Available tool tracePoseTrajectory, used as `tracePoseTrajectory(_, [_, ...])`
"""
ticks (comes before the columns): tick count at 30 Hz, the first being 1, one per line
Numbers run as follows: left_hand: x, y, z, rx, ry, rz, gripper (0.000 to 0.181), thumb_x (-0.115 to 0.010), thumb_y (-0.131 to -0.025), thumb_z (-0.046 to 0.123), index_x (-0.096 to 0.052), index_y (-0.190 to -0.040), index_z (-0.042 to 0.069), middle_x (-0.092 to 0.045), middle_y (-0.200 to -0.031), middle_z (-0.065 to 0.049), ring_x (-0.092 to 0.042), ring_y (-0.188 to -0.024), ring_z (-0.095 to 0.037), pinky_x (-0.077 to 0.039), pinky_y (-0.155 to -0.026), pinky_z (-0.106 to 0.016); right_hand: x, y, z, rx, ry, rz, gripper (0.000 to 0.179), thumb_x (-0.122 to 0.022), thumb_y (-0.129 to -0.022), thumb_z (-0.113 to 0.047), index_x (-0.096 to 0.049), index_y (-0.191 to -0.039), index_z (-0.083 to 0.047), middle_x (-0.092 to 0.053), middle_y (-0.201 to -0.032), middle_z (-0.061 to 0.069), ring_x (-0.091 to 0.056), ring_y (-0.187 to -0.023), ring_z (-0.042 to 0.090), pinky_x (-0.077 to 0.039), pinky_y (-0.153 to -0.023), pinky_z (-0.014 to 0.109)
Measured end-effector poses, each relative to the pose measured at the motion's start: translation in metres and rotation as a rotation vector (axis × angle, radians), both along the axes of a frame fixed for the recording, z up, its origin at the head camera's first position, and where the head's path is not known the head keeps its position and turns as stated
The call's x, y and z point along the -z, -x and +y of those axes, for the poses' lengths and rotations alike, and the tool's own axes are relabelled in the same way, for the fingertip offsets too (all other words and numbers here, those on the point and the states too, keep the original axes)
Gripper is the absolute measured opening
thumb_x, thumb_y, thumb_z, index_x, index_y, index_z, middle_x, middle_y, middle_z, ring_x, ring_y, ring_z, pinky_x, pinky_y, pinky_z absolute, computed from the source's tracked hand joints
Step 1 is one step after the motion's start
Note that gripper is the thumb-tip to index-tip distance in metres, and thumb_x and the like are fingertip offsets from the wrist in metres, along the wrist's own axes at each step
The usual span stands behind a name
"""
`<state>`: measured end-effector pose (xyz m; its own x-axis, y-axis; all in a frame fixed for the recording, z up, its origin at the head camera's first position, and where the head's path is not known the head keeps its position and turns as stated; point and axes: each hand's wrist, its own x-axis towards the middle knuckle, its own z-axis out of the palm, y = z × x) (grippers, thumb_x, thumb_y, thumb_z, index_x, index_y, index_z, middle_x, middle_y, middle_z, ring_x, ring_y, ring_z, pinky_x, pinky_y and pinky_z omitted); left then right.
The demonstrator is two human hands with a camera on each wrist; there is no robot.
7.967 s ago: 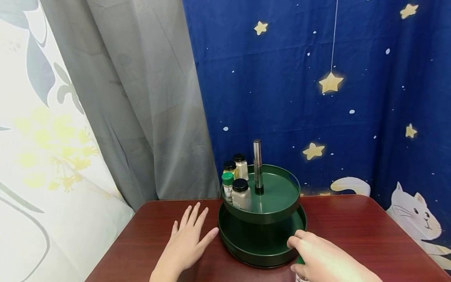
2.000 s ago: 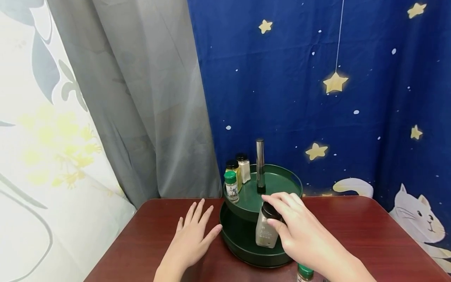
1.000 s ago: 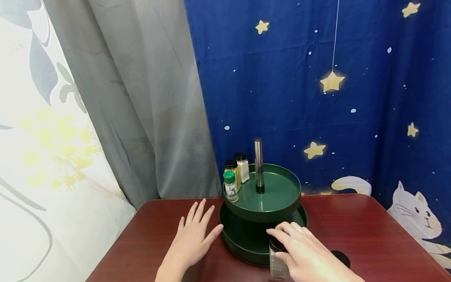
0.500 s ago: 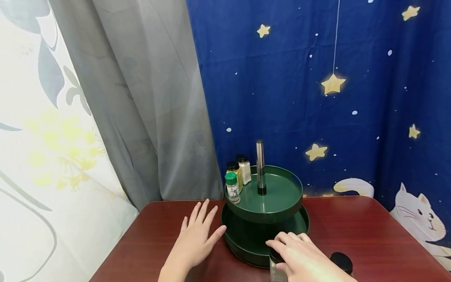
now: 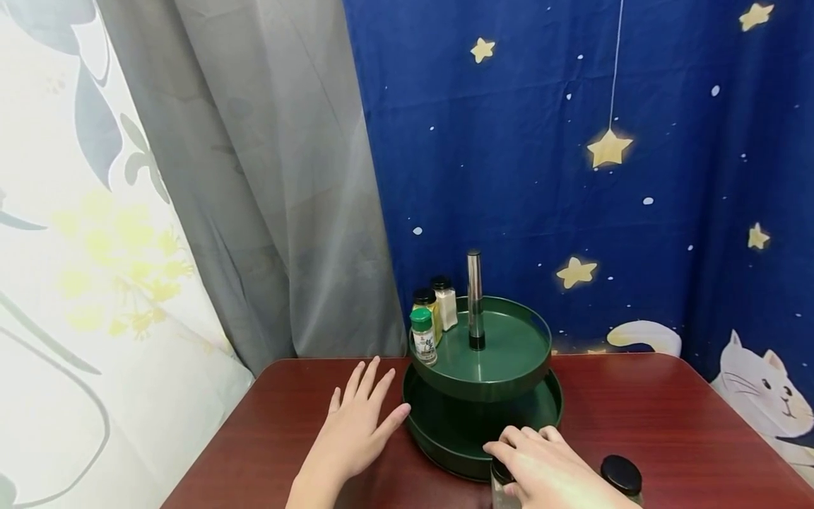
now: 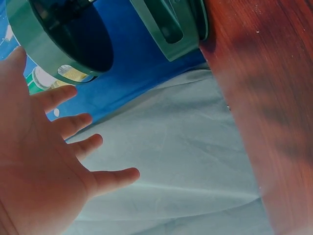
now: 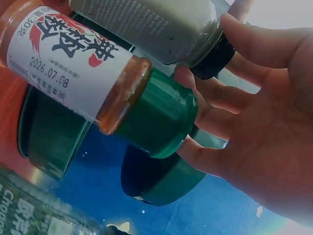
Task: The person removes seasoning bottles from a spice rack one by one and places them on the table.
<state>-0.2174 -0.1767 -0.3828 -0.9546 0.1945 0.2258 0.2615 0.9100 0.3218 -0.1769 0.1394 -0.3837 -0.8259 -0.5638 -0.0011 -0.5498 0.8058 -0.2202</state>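
My right hand pinches the black cap of a grey pepper jar at the table's front. In the right wrist view, thumb and fingers meet that jar's cap, and a green-capped spice shaker with orange-brown powder stands beside it. My left hand is spread, fingers straight, left of the green two-tier rack, holding nothing. On the rack's upper tier, at left, stand a green-capped shaker, a black-capped yellow jar and a black-capped white jar.
Another black-capped jar stands right of my right hand; its green-flecked side shows in the right wrist view. A metal post rises from the rack. The reddish-brown table ends at grey and blue curtains.
Eight seconds ago my right hand was at a green-capped shaker. It then took the grey pepper jar off the upper tier and lowered it to the table's front. My left hand stays spread.
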Motion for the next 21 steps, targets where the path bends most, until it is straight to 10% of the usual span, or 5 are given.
tracePoseTrajectory(21, [0.0022,0.0012,-0.0008,0.001,0.017,0.015,0.08,-0.04,-0.103,0.076,-0.046,-0.164,0.025,-0.023,-0.179,-0.004,-0.017,-0.168,-0.034,-0.022,-0.124,-0.077,0.0048,0.0034,-0.0005,0.003,0.018,-0.056,0.044,-0.083,-0.091,-0.037,-0.072,-0.131,-0.021,-0.067,-0.113,-0.011,-0.062,-0.099,0.013,-0.048,-0.082,0.039])
